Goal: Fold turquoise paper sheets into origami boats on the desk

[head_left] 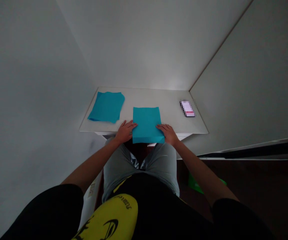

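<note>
A teal sheet of paper (147, 121) lies in front of me, its near end reaching past the table's front edge. A crease or folded strip runs across that near end. My left hand (125, 131) holds the sheet's left side, fingertips on top of the paper. On the opposite side, my right hand (169, 133) holds the right edge, its fingers stretched inward over the surface. Both thumbs are hard to make out. To the left of my left hand rests a loose stack of similar teal sheets (107, 106), slightly fanned.
The white table (170, 100) stands against a pale wall, with another wall panel on its right. A phone (187, 108) with a lit, blurred screen lies at the right side. Below my right arm, a green object (194, 183) sits on the dark floor.
</note>
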`<state>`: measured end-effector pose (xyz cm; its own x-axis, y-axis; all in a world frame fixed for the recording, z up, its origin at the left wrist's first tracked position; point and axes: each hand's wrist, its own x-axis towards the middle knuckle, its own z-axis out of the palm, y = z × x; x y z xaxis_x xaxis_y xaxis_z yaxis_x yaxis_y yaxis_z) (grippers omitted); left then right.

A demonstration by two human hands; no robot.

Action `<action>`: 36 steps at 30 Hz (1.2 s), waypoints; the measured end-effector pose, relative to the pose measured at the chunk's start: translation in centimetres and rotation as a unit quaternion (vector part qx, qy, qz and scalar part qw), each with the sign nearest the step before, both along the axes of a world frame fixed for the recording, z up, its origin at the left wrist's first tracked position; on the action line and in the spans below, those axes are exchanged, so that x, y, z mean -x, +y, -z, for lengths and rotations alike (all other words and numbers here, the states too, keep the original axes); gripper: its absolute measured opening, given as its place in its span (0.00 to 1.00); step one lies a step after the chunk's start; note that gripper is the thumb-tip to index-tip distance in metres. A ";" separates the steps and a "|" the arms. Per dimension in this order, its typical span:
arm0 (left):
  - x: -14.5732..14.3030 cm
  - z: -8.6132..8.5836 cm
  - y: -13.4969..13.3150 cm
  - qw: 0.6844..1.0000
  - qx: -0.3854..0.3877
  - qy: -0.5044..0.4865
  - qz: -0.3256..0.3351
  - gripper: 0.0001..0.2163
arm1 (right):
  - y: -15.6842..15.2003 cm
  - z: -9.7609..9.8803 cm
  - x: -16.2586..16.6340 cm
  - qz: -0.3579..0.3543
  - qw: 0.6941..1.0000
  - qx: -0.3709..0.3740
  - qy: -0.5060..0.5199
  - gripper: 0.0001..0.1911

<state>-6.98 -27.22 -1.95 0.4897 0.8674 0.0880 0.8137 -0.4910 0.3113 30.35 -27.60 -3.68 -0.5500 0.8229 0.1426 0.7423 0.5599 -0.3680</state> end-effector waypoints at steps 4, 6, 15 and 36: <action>-0.3 0.3 0.9 0.998 0.022 -0.052 -0.030 0.24 | 0.7 0.3 0.6 0.043 0.998 0.023 0.047 0.26; -0.3 0.3 2.1 0.995 0.032 -0.077 -0.058 0.21 | 1.7 0.4 0.8 0.071 0.992 0.039 0.096 0.21; -1.4 0.2 5.4 0.974 0.022 -0.171 -0.149 0.16 | 6.1 0.7 3.0 0.251 0.921 0.099 0.282 0.27; -0.9 0.4 5.2 0.929 0.038 -0.292 -0.224 0.15 | 4.8 -0.1 2.6 0.148 0.905 0.129 0.378 0.56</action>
<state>-6.07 -22.00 -2.31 -0.0332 0.9873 0.1551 0.6120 -0.1026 0.7842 27.73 -22.79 -3.59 -0.1255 0.9777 0.1686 0.3266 0.2012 -0.9235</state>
